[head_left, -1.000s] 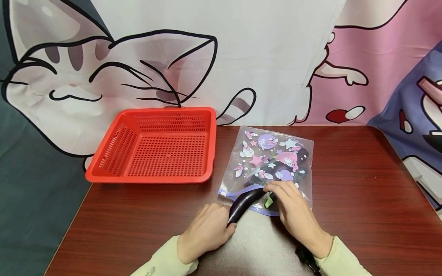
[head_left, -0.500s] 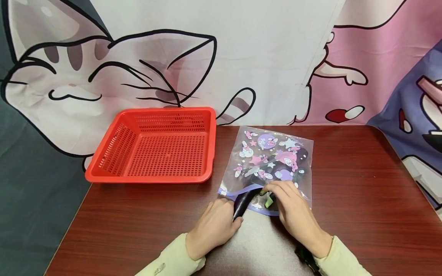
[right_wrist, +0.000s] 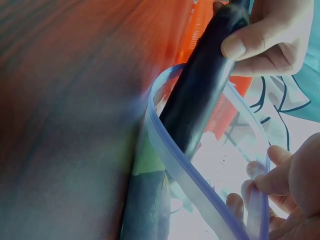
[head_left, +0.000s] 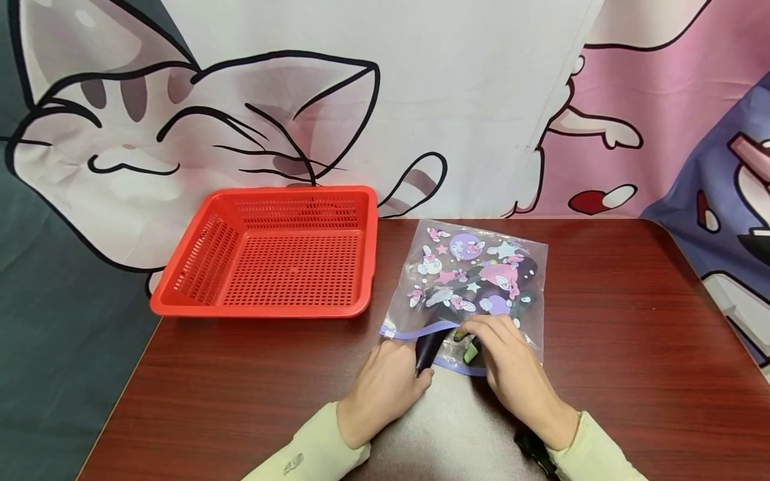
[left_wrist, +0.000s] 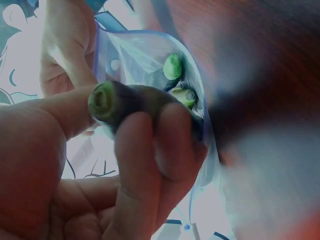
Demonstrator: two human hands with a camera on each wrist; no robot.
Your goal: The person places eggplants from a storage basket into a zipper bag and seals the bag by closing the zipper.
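My left hand (head_left: 385,382) grips a long dark eggplant (head_left: 428,349) near its green stem end (left_wrist: 102,101). The eggplant slants through the mouth of a clear zip bag (head_left: 404,304) printed with pink and purple cartoons, its far end hidden inside. Fingers of my right hand (head_left: 519,375) pinch the bag's purple rim (right_wrist: 172,145), which gapes wide around the eggplant. Inside the bag lie other dark vegetables; two green stem ends (left_wrist: 173,66) show near the opening. The purple slider (head_left: 388,333) sits at the rim's left end.
A red perforated basket (head_left: 265,312) stands at the back left of the brown wooden table (head_left: 637,347). Behind the table hangs a cartoon-printed cloth (head_left: 481,87). A black strap (head_left: 534,454) lies by the right wrist.
My left hand has moved forward and right, sliding the eggplant deeper into the bag, so less of it shows outside. The right hand has stayed at the rim.
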